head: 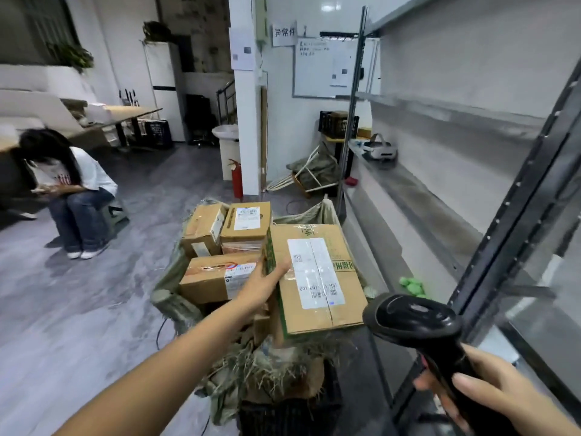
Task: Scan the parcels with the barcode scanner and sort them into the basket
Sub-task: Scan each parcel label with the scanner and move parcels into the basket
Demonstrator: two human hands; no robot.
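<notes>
**Inspection note: large parcel held at the sack, scanner in hand**

The left hand holds the large parcel by its left edge. One digit lies across the top face. The other fingers are hidden behind the box side, so how far they close cannot be told. The parcel sits tilted on top of the load, with its white shipping label facing up.

The right hand has its fingers curled firmly round the handle of the black barcode scanner. The scanner head is near the parcel's lower right corner but apart from it.

Three smaller parcels lie just beyond and left of the large one, packed close together, each with a label showing. All four rest in an open woven sack with frayed edges. A dark basket is partly visible beneath the sack's near end.

Metal shelving stands to the right. A seated person is well apart at the left. A red fire extinguisher stands against the pillar.
</notes>
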